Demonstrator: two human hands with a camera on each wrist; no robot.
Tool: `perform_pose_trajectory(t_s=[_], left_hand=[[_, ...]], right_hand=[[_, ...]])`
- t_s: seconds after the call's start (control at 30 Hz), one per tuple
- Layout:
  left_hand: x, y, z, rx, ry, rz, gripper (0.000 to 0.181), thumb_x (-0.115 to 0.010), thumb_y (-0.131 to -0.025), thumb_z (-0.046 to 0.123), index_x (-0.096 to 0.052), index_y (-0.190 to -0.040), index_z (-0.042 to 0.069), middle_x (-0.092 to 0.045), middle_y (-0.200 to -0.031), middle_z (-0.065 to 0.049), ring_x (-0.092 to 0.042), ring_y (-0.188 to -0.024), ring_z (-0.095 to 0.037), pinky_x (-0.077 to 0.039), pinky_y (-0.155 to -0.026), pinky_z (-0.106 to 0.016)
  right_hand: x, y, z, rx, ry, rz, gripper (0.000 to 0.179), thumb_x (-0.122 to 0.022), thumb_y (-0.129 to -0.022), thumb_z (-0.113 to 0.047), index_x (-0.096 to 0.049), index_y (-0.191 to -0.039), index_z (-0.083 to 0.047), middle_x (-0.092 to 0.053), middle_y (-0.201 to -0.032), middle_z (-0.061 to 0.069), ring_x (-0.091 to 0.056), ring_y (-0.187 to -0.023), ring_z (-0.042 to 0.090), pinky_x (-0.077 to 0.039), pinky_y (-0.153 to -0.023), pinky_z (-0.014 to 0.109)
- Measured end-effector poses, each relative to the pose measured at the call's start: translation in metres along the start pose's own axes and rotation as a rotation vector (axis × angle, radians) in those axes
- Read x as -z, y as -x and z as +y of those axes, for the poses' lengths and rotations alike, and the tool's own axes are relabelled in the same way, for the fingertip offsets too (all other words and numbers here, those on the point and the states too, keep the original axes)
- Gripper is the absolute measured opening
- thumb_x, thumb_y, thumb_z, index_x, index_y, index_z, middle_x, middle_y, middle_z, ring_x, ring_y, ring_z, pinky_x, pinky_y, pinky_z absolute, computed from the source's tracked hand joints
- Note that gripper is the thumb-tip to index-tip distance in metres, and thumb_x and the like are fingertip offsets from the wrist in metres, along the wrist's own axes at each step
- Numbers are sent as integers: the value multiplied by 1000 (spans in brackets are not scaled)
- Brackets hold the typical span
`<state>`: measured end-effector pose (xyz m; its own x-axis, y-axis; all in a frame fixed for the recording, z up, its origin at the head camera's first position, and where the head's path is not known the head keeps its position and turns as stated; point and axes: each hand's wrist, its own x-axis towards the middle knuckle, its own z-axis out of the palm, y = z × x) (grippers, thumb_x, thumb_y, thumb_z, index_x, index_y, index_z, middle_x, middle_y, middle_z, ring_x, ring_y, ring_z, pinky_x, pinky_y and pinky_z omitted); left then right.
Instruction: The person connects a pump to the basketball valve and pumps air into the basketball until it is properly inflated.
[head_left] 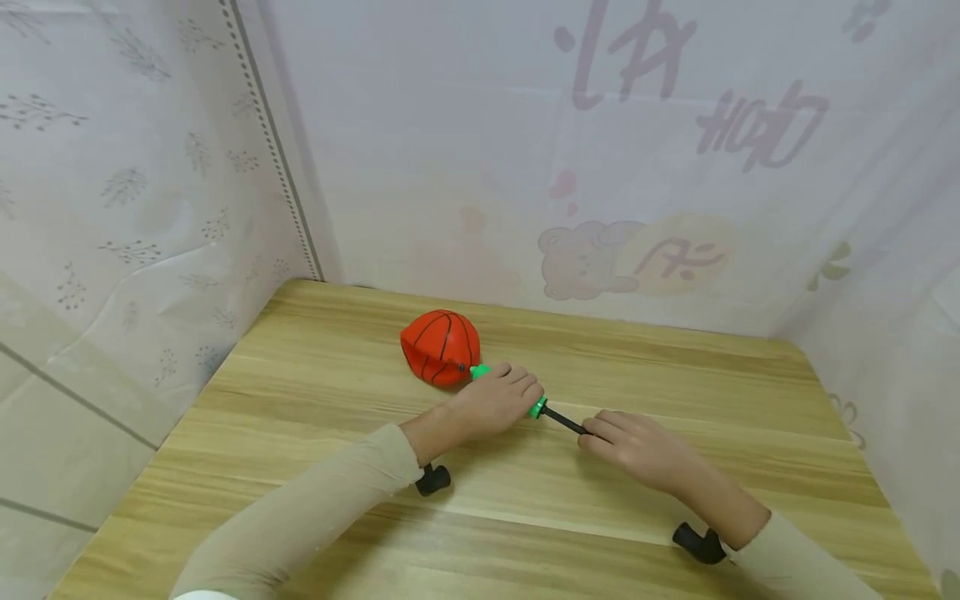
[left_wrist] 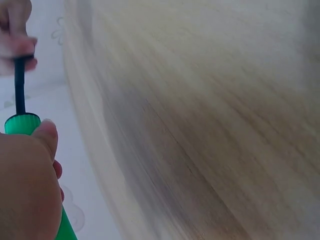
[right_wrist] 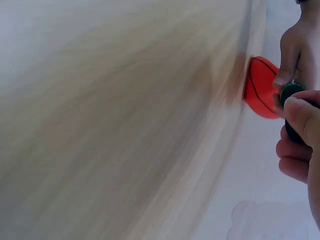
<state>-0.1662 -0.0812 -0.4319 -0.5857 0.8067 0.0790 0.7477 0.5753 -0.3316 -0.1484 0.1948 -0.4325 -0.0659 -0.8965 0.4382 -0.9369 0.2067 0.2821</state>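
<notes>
A partly deflated red basketball [head_left: 444, 340] with black lines lies caved in on one side. My left hand [head_left: 498, 402] grips the green barrel of a hand pump [head_left: 537, 407], whose tip meets the ball near its dark valve spot. From the barrel's other end a black rod [head_left: 564, 420] extends to my right hand [head_left: 637, 448]. In the right wrist view, the right thumb and fingers curl round the black pump handle [right_wrist: 295, 131], with the ball [right_wrist: 260, 90] behind. The left wrist view shows the green barrel [left_wrist: 22, 124] wrapped by the left fingers, and the rod drawn partly out.
The wood-grain table [head_left: 315, 375] spreads under both arms. A pale printed curtain [head_left: 420, 167] hangs along its back edge, with more at both sides. Black wrist camera mounts [head_left: 433, 479] stick out under the forearms.
</notes>
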Motion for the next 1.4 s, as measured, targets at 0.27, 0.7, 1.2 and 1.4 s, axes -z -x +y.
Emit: perform_pose_trajectory(t_s=[0.27,0.7,1.2,1.4], left_hand=[[3,1,2,-13,-9,-5,16,-47,-108,26,-54,-118,16,-55,-108,5,-49,-100,-13,-40,-87,-26],[7,7,-10,-27,37,39,16,-51,-107,27,-53,-116,14,-57,-109,4,-50,-98,-13,-42,-85,-26],[3,8,-8,-37,-28,66,18,-51,-106,31,-54,-113,14,-55,-104,5,-48,-95,-13,-39,-83,-26],[4,6,-4,-35,-50,80,14,-52,-106,26,-54,-112,14,-54,-101,4,-47,-92,-14,-38,-81,-26]], right_hand=[[-18,-28,4,-16,26,-20,48,-21,-113,-12,-66,-98,-7,-65,-95,1,-59,-80,13,-51,-69,21],[12,8,-1,1,-30,46,43,-27,-112,-10,-67,-98,-7,-67,-97,5,-63,-81,15,-54,-68,26],[4,0,-6,-10,5,-13,45,-24,-113,-11,-66,-100,-9,-66,-97,3,-62,-81,14,-54,-70,23],[-14,-25,2,-8,-5,-5,49,-21,-113,-13,-66,-96,-7,-66,-94,2,-60,-78,13,-52,-68,21]])
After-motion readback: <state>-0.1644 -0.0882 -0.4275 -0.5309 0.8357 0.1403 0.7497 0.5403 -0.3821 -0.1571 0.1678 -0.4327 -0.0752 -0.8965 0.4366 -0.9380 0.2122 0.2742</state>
